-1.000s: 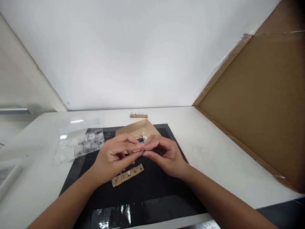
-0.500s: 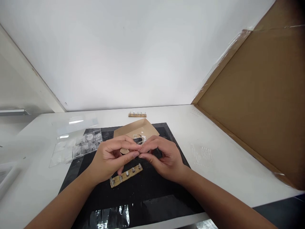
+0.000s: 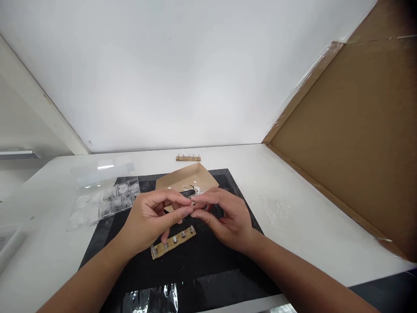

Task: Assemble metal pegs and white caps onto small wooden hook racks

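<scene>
My left hand (image 3: 153, 215) and my right hand (image 3: 224, 215) meet fingertip to fingertip above the black mat (image 3: 208, 261). Both pinch at one spot, where a tiny pale piece shows between the fingers; its kind is too small to make out. Below my left hand lies a wooden strip (image 3: 169, 248) with several small upright posts, some carrying pale, nail-shaped tips. Behind my fingers sits a brown cardboard tray (image 3: 177, 176), holding a dark-handled tool (image 3: 187, 192) and small white pieces (image 3: 197, 190), partly hidden by my hands.
To the left lies a clear compartment box (image 3: 110, 202) of pale pieces, its transparent lid (image 3: 102, 168) behind it. A second post strip (image 3: 188, 158) lies by the back wall. Small clear pieces (image 3: 282, 210) are on the white table at right, near a cardboard wall (image 3: 352, 143).
My fingertips have shifted slightly against each other, and the pale piece between them shows a little more. The view has moved slightly; the other things lie as before.
</scene>
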Tool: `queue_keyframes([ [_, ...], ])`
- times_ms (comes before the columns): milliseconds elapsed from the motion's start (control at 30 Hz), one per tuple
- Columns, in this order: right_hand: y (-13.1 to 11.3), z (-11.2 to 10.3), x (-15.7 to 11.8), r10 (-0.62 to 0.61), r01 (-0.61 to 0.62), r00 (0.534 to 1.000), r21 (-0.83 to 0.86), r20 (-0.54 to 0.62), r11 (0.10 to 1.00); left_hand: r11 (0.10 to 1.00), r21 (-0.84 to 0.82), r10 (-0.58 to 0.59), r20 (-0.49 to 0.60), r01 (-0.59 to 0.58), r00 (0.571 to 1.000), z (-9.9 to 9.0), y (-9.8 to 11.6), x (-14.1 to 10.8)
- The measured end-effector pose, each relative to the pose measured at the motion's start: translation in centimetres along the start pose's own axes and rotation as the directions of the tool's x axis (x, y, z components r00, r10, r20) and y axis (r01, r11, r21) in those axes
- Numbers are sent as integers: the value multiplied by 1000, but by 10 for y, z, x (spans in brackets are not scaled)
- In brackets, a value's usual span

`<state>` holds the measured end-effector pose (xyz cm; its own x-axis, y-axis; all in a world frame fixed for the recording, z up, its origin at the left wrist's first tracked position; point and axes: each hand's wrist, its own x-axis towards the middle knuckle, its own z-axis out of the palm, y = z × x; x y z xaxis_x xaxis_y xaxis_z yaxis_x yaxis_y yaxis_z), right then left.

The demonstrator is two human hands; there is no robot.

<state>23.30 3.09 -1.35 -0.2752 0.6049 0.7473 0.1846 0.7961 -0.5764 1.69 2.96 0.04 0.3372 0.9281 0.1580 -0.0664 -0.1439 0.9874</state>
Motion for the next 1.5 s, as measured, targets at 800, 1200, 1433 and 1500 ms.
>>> queue_keyframes([
  [800,1,-2,-1,-84,84,996,-5,17,996,936,-258,-207,143,239,968,3,-3,0],
  [1200,1,0,0,-80,80,997,58,-2,995,917,-298,-220,179,266,959,0,-5,0],
  [1433,4,1,-2,-63,64,998,99,-13,993,924,-264,-248,139,278,959,1,-4,1],
  [1500,5,1,-2,-55,56,998,113,-8,992,921,-265,-259,126,284,958,1,-5,1],
])
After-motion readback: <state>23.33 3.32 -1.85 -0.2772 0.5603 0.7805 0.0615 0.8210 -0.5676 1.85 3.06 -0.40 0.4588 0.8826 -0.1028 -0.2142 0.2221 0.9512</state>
